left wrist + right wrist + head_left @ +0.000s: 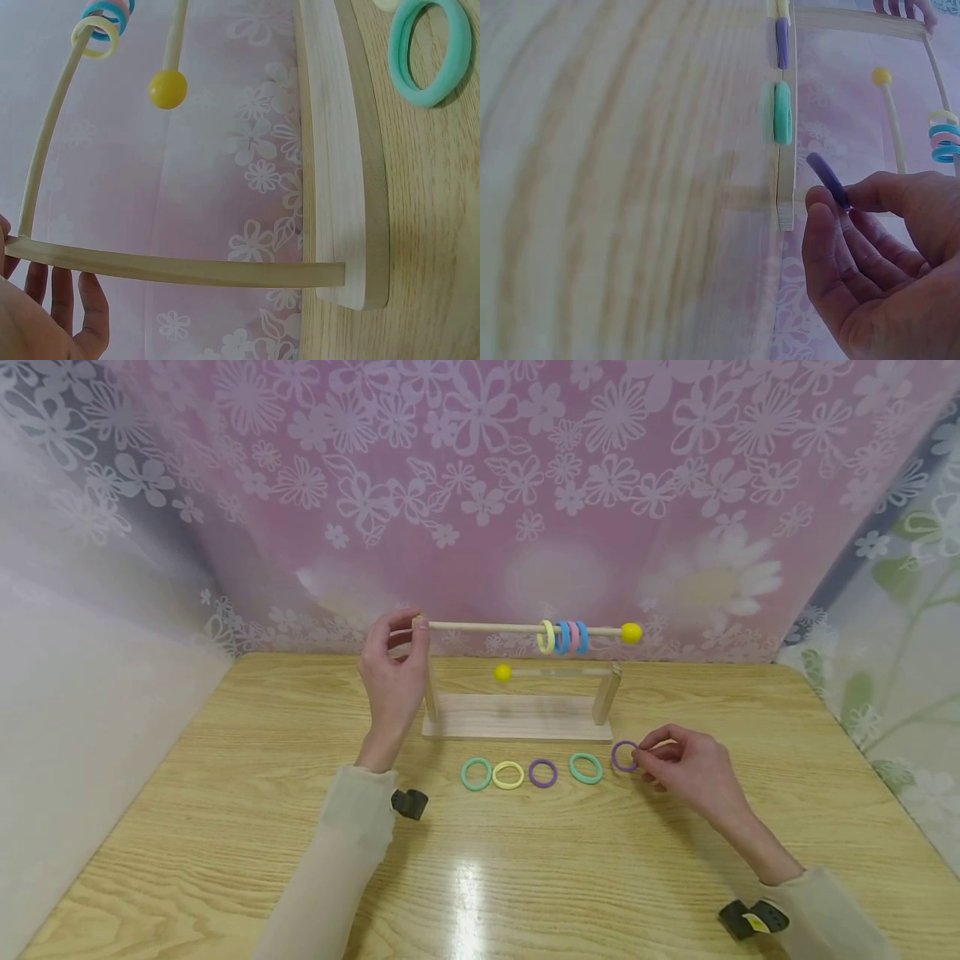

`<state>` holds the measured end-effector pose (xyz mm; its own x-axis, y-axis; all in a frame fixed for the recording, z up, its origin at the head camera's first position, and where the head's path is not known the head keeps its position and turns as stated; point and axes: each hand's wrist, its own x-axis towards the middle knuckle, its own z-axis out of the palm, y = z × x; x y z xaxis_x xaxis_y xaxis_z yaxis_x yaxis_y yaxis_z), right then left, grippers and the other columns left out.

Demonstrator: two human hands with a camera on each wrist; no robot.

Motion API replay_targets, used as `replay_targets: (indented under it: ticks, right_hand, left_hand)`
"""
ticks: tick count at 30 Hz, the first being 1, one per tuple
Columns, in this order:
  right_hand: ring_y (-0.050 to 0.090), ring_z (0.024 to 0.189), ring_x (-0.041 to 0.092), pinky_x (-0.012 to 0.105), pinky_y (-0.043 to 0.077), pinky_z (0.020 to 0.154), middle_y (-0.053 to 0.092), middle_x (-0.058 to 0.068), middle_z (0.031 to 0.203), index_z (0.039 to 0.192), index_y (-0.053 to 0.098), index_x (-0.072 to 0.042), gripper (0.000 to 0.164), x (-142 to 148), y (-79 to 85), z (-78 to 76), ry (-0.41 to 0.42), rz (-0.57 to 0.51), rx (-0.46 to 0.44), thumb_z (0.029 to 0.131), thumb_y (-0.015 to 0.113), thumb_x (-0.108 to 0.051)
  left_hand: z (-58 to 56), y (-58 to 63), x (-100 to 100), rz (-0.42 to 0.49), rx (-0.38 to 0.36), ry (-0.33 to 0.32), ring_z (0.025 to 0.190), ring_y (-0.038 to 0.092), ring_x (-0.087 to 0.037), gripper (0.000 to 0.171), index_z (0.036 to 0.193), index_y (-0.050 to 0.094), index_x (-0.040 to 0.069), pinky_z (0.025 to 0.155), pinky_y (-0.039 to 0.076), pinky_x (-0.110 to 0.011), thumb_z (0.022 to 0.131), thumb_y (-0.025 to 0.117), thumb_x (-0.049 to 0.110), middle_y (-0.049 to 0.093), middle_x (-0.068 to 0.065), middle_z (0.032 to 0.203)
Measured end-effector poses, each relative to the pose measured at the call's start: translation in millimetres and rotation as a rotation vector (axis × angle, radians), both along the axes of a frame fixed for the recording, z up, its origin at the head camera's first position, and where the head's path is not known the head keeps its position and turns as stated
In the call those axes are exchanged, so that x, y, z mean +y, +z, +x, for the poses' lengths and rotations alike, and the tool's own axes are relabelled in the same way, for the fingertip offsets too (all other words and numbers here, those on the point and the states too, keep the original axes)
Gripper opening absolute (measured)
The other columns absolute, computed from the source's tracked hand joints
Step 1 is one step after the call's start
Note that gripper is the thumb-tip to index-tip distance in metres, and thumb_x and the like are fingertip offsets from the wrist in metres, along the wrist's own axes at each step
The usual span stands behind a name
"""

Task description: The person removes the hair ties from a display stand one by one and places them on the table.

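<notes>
My left hand [394, 667] grips the top of the left post [180, 268] of a wooden stand, where the upper rod [480, 627] begins. On that rod hang a yellow ring [546, 637], two blue rings and a pink ring [574, 637], towards its yellow ball end [632, 633]. A shorter lower rod with a yellow ball [502, 672] juts from the right post [607, 693]. Right of the stand, my right hand [690, 772] pinches a purple ring [828, 180] between thumb and finger, lifted off the table in the right wrist view.
In front of the stand's base [517, 717] a row of rings lies on the wooden table [570, 877]: green [476, 774], yellow [508, 775], purple [543, 773] and another green ring [586, 768]. Behind the table hangs a pink flowered curtain [450, 560].
</notes>
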<state>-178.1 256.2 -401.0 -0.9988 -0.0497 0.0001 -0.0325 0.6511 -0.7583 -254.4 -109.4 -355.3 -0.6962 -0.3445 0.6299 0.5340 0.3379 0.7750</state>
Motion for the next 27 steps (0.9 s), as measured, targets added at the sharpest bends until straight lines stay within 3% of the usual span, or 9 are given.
replay_targets:
  ticks: [6, 12, 18, 27]
  right_hand:
    - [0.068, 0.067, 0.011, 0.026, 0.055, 0.058, 0.078, 0.005, 0.082, 0.104, 0.068, -0.004, 0.019, -0.4, -3.2, -2.3, 0.032, 0.070, -0.053, 0.095, 0.070, -0.021]
    - [0.068, 0.069, 0.012, 0.026, 0.058, 0.060, 0.078, 0.006, 0.086, 0.105, 0.068, -0.003, 0.021, -4.1, -7.3, -3.9, 0.068, 0.053, -0.103, 0.093, 0.071, -0.020]
    - [0.070, 0.069, 0.012, 0.026, 0.058, 0.060, 0.078, 0.007, 0.087, 0.104, 0.070, -0.002, 0.019, -7.2, -9.4, -5.2, 0.076, 0.058, -0.089, 0.094, 0.072, -0.018]
    - [0.073, 0.073, 0.012, 0.025, 0.060, 0.064, 0.078, 0.008, 0.089, 0.106, 0.072, 0.000, 0.020, -12.6, -8.2, -3.9, 0.111, 0.021, -0.109, 0.094, 0.072, -0.016]
  left_hand:
    - [0.7, 0.9, -0.3, -0.001, 0.001, -0.014, 0.099, 0.069, -0.029, 0.023, 0.118, 0.072, 0.009, 0.073, 0.058, -0.043, 0.101, 0.066, 0.023, 0.069, -0.013, 0.115]
    - [-0.1, 0.4, -1.1, -0.012, 0.004, -0.011, 0.098, 0.070, -0.027, 0.027, 0.119, 0.071, 0.006, 0.072, 0.058, -0.035, 0.101, 0.065, 0.025, 0.069, -0.012, 0.115]
    - [-0.2, 0.2, -0.5, -0.016, -0.007, -0.007, 0.099, 0.069, -0.025, 0.028, 0.119, 0.070, 0.003, 0.071, 0.055, -0.020, 0.101, 0.065, 0.024, 0.069, -0.012, 0.115]
    - [2.2, 0.5, -0.5, -0.013, -0.016, 0.000, 0.099, 0.069, -0.026, 0.027, 0.120, 0.071, 0.007, 0.072, 0.056, -0.024, 0.101, 0.065, 0.026, 0.069, -0.011, 0.115]
